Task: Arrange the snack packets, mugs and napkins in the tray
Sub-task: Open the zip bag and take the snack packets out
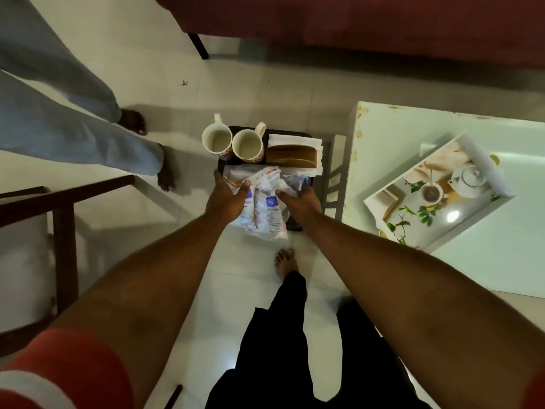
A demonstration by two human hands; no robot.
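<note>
Black tray point(295, 225): mugs point(248, 144) and napkins point(295, 139) at far end. Snack packets point(265, 199) near end, between left hand point(227, 199) and right hand point(299, 202). Both hands grip tray edges, thumbs on packets.

No word, brand or number can be read anywhere. The only print in view is on the snack packets point(265, 208) lying in the dark tray point(295, 226). They carry blue labels point(271, 201) with white lettering and some lines of small dark print below, all too small and blurred to make out.
</note>
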